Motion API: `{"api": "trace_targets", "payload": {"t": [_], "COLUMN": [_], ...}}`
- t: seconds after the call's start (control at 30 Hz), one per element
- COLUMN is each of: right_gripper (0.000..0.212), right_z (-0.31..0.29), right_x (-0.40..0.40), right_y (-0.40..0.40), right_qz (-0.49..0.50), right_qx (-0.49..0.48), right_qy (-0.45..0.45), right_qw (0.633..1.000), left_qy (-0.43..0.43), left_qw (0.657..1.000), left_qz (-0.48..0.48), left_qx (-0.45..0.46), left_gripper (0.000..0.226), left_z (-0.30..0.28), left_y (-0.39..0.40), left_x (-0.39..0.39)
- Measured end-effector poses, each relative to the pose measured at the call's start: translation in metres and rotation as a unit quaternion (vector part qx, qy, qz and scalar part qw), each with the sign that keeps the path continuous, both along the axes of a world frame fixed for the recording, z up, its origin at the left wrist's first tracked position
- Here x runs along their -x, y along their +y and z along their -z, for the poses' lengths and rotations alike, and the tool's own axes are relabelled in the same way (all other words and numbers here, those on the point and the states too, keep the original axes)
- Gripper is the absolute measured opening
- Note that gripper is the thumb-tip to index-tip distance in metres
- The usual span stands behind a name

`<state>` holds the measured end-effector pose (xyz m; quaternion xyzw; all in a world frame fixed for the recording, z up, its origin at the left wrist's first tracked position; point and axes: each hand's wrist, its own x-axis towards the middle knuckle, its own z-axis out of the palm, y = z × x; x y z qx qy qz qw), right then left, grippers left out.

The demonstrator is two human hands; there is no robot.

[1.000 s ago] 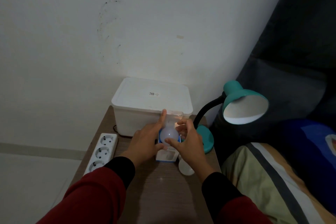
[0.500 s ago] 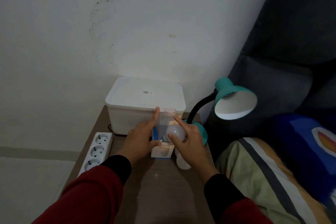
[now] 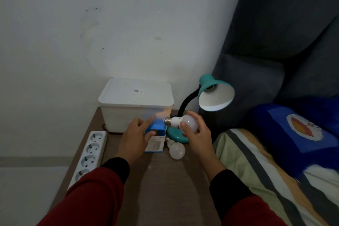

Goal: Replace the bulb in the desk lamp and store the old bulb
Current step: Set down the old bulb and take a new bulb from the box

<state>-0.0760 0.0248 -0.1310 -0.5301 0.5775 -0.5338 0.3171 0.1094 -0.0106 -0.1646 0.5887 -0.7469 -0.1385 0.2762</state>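
Observation:
My right hand (image 3: 197, 133) grips a white bulb (image 3: 180, 122) by its globe, screw base pointing left, just above the lamp's teal base (image 3: 174, 135). My left hand (image 3: 135, 136) holds the open blue-and-white bulb box (image 3: 155, 140) on the wooden table (image 3: 161, 189); the box mouth looks empty. A second white bulb (image 3: 176, 149) lies on the table beside the box. The teal desk lamp's shade (image 3: 216, 97) faces right and shows a bare socket with no bulb in it.
A white lidded plastic tub (image 3: 135, 102) stands against the wall behind the box. A white power strip (image 3: 89, 152) lies along the table's left edge. A bed with striped sheet (image 3: 266, 180) and blue pillow (image 3: 297, 130) borders the right side.
My right hand has pulled the bulb out of the box and turned it sideways, moving it right toward the lamp. My left hand stays on the box.

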Motion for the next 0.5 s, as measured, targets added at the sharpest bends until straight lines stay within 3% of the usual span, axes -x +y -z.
{"api": "trace_targets", "payload": {"t": [0.13, 0.5], "right_gripper": [0.034, 0.034], "right_z": [0.005, 0.014], "right_x": [0.002, 0.0], "right_y": [0.003, -0.011], "right_qz": [0.016, 0.012], "right_qx": [-0.003, -0.019], "right_qy": [-0.006, 0.003], "right_qw": [1.0, 1.0], "left_qy": [0.019, 0.031], "left_qw": [0.999, 0.998], "left_qz": [-0.012, -0.041], "left_qx": [0.026, 0.033], "left_gripper": [0.038, 0.037], "left_z": [0.003, 0.017], "left_y": [0.005, -0.008], "left_x": [0.003, 0.005]}}
